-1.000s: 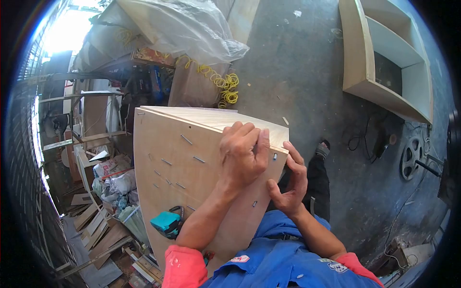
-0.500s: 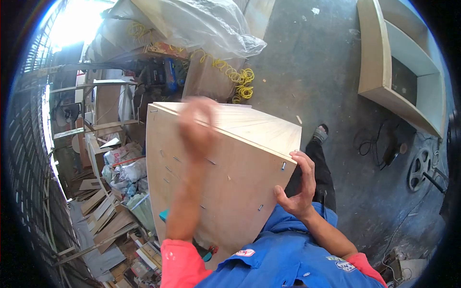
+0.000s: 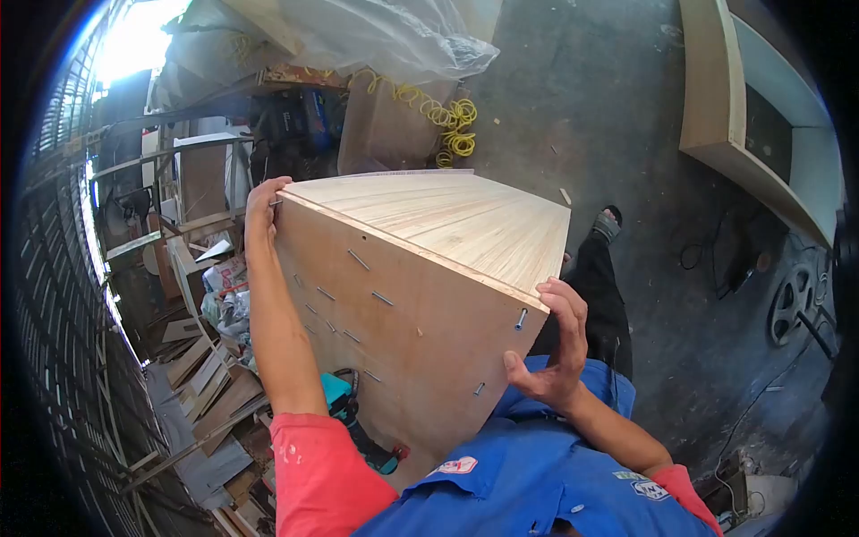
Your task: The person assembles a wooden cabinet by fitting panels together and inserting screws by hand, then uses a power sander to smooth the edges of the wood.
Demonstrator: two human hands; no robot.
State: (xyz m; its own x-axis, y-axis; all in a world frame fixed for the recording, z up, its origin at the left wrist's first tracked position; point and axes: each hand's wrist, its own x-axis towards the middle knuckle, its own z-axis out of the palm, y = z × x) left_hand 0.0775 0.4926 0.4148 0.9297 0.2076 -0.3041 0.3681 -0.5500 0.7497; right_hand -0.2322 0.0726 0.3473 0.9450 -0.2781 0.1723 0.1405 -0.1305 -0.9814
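A wooden box-like piece (image 3: 420, 268) stands in front of me, with a pale striped-grain side and a brown plywood face. My left hand (image 3: 263, 204) grips its far left corner, fingers curled over the edge near a screw. At the right corner, my right hand (image 3: 557, 345) clasps the edge, fingers on top and thumb against the face. Several loose screws (image 3: 382, 298) are scattered on the plywood face. A teal and black power tool (image 3: 347, 403) lies at the lower left, beside my left forearm and partly hidden by the sleeve.
Wood offcuts (image 3: 210, 407) and plastic bags (image 3: 228, 300) pile up on the left. A coiled yellow hose (image 3: 461, 125) lies beyond the box, near plastic sheeting (image 3: 420, 40). On the right are an open wooden frame (image 3: 711, 80) and a wheel-like metal part (image 3: 792, 304).
My left hand, blurred above the plywood face before, has moved left onto the far corner and grips it. The box has turned slightly, and more of the teal tool shows. My right hand keeps its hold.
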